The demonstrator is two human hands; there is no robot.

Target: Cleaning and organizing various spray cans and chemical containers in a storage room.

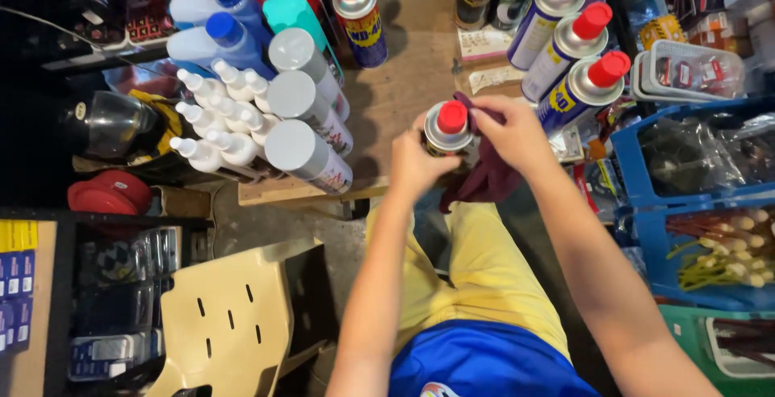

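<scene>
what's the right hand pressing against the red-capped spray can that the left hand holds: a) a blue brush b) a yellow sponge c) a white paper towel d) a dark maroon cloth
d: the right hand bunches a dark maroon cloth against the side of the red-capped spray can, which the left hand grips from below.

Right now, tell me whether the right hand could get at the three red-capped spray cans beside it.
Probably yes. The right hand is busy with a dark red cloth, but the nearest spray can lies just beyond it, nothing between.
</scene>
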